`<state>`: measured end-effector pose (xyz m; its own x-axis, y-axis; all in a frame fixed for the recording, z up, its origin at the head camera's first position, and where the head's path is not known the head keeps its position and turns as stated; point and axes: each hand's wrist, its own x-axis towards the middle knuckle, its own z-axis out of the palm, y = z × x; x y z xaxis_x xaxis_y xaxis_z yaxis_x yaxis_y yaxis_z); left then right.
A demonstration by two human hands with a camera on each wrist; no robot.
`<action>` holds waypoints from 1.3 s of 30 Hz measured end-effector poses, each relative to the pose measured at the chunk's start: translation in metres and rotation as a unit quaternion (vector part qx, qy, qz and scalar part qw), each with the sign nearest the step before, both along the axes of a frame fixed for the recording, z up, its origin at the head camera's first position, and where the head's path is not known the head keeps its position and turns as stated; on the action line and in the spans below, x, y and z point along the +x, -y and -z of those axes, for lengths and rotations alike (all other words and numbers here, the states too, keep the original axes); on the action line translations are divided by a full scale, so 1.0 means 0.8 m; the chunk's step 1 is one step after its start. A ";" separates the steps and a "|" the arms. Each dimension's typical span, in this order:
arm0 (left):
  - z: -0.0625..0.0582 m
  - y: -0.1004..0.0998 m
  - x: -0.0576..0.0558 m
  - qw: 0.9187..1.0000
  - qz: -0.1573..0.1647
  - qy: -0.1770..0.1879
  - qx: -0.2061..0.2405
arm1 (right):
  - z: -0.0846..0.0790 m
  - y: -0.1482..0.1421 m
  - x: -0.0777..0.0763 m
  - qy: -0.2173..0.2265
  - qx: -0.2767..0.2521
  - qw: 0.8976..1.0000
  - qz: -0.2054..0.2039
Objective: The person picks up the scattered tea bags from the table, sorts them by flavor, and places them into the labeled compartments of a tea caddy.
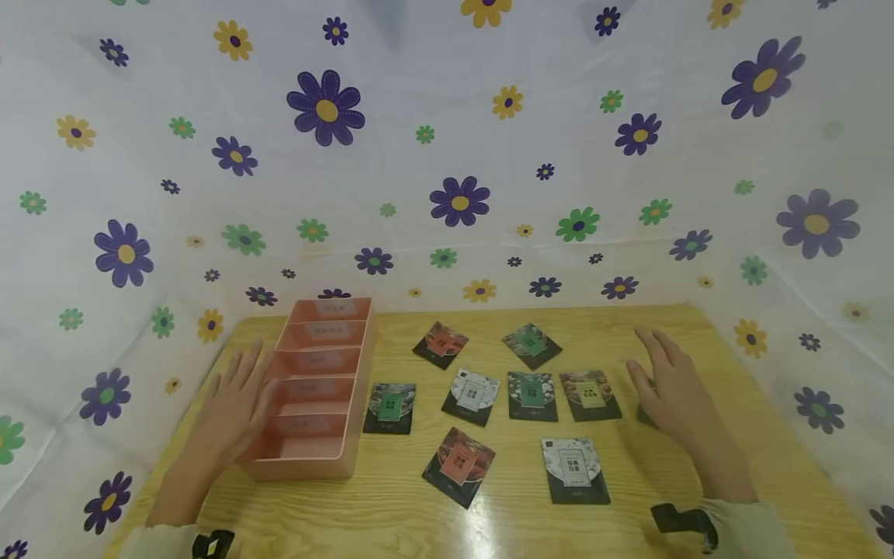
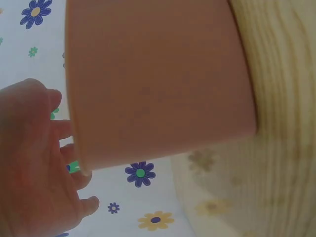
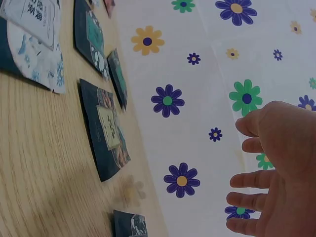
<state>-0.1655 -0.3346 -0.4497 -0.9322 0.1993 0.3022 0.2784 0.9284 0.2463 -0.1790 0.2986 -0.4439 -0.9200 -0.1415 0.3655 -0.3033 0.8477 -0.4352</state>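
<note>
My left hand [image 1: 233,404] is held beside the pink compartment box [image 1: 303,469], fingers extended and holding nothing. In the left wrist view the box's plain side fills the middle, with the fingertips at its edge. On the right, my right hand [image 1: 667,392] hovers over the table, fingers extended, nothing in it. A dark packet [image 3: 129,224] lies below that hand and is mostly hidden in the head view. Left of it are a yellow-label packet [image 1: 590,395], a green-label packet [image 1: 533,397] and a large white-label packet [image 1: 575,470].
Between box and right hand lie more flat seasoning-style packets: a green-label one [image 1: 389,408], a white-label one [image 1: 471,397], red-label ones [image 1: 459,466] and another green-label one [image 1: 532,345] at the back. A flowered white cloth [image 1: 398,171] surrounds the wooden table [image 1: 391,520].
</note>
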 end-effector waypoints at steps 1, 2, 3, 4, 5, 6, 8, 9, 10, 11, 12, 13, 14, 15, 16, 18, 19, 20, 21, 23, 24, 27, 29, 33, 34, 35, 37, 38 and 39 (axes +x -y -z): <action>0.002 0.000 -0.001 1.000 0.001 0.002 0.002 | 0.001 -0.001 -0.001 0.001 -0.004 1.000 0.001; 0.004 -0.001 -0.002 1.000 0.002 0.005 0.004 | 0.001 -0.003 -0.001 0.002 -0.007 1.000 0.002; 0.006 -0.002 -0.003 1.000 0.002 0.008 0.006 | 0.001 -0.004 -0.001 0.001 -0.012 1.000 0.003; 0.009 -0.002 -0.004 1.000 0.004 0.010 0.006 | 0.001 -0.005 -0.002 0.003 -0.017 1.000 0.003; 0.012 -0.002 -0.005 1.000 0.005 0.012 0.007 | 0.002 -0.006 -0.002 0.008 -0.022 1.000 0.003; 0.014 -0.002 -0.005 1.000 0.005 0.014 0.006 | 0.003 -0.005 -0.003 0.009 -0.025 1.000 0.002; 0.016 0.000 -0.003 1.000 0.003 0.018 0.006 | 0.003 -0.001 -0.003 0.021 -0.032 0.999 -0.001; 0.017 0.002 -0.002 1.000 0.001 0.018 0.005 | 0.004 0.001 -0.003 0.030 -0.038 0.999 -0.003; 0.019 0.004 0.000 1.000 0.000 0.020 0.003 | 0.004 0.004 -0.004 0.042 -0.042 0.998 -0.004; 0.020 0.006 0.002 1.000 -0.002 0.025 0.003 | 0.005 0.007 -0.004 0.051 -0.046 0.998 -0.004; 0.021 0.007 0.004 1.000 -0.004 0.031 0.002 | 0.006 0.009 -0.005 0.058 -0.050 0.997 -0.004; 0.023 0.009 0.005 0.999 -0.004 0.037 0.003 | 0.007 0.012 -0.005 0.065 -0.056 0.996 -0.004; 0.024 0.010 0.007 0.999 -0.003 0.042 0.004 | 0.008 0.013 -0.006 0.070 -0.061 0.996 -0.004; 0.026 0.010 0.008 0.999 -0.002 0.046 0.006 | 0.009 0.015 -0.006 0.074 -0.065 0.995 -0.005; 0.028 0.011 0.009 0.999 0.000 0.052 0.009 | 0.011 0.016 -0.006 0.077 -0.068 0.995 -0.006; 0.031 0.012 0.011 0.998 0.004 0.054 0.013 | 0.014 0.018 -0.006 0.089 -0.075 0.993 -0.006; 0.033 0.012 0.011 0.998 0.007 0.054 0.015 | 0.016 0.019 -0.006 0.095 -0.076 0.992 -0.006; 0.034 0.012 0.011 0.998 0.009 0.053 0.015 | 0.018 0.020 -0.006 0.102 -0.073 0.992 -0.003; 0.035 0.011 0.010 0.998 0.011 0.053 0.017 | 0.021 0.020 -0.007 0.108 -0.073 0.991 -0.001; 0.036 0.011 0.009 0.999 0.015 0.048 0.018 | 0.026 0.021 -0.007 0.118 -0.068 0.991 0.004; 0.036 0.011 0.008 0.999 0.015 0.047 0.019 | 0.028 0.022 -0.008 0.121 -0.063 0.991 0.005; 0.035 0.010 0.006 0.998 0.016 0.048 0.024 | 0.035 0.024 -0.010 0.125 -0.055 0.991 0.001; 0.035 0.011 0.005 0.998 0.016 0.051 0.025 | 0.040 0.026 -0.012 0.122 -0.049 0.991 -0.004; 0.037 0.011 0.006 0.998 0.016 0.057 0.025 | 0.049 0.028 -0.015 0.116 -0.042 0.992 -0.012; 0.037 0.012 0.007 0.998 0.016 0.059 0.026 | 0.051 0.029 -0.015 0.112 -0.041 0.993 -0.015; 0.038 0.012 0.008 0.998 0.016 0.058 0.026 | 0.053 0.030 -0.015 0.111 -0.040 0.993 -0.016; 0.038 0.012 0.010 0.998 0.015 0.059 0.029 | 0.057 0.032 -0.016 0.103 -0.038 0.994 -0.021; 0.038 0.013 0.011 0.998 0.014 0.059 0.030 | 0.059 0.033 -0.017 0.099 -0.035 0.994 -0.024; 0.038 0.013 0.012 0.998 0.014 0.057 0.031 | 0.061 0.034 -0.018 0.096 -0.034 0.994 -0.025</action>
<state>-0.1561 -0.3449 -0.4801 -0.9554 0.2107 0.2070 0.2716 0.9024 0.3345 -0.1936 0.2716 -0.4923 -0.9663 -0.1697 0.1936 -0.2497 0.8006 -0.5446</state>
